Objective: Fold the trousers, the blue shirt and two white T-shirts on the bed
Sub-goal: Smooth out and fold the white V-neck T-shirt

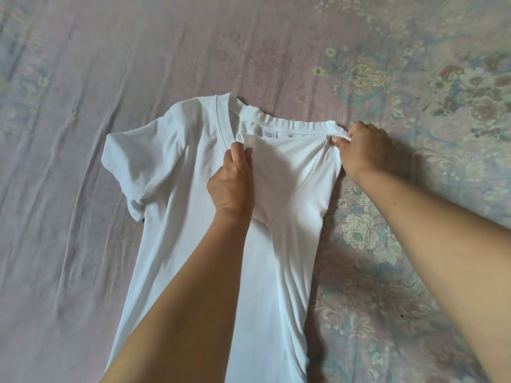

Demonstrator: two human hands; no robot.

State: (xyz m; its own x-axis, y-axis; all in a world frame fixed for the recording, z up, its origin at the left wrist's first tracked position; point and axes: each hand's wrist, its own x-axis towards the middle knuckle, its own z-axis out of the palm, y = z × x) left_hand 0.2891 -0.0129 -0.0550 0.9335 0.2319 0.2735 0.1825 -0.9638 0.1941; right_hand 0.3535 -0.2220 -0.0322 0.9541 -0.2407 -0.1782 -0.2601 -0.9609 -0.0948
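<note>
Head view: I see a white T-shirt spread on the bed, collar away from me. My left hand pinches the edge of the folded-in sleeve near the V-neck, fingers curled on the cloth. My right hand grips the shoulder corner at the shirt's right edge, just over the flowered bedsheet.

white T-shirt, mauve floral bedsheet
</note>
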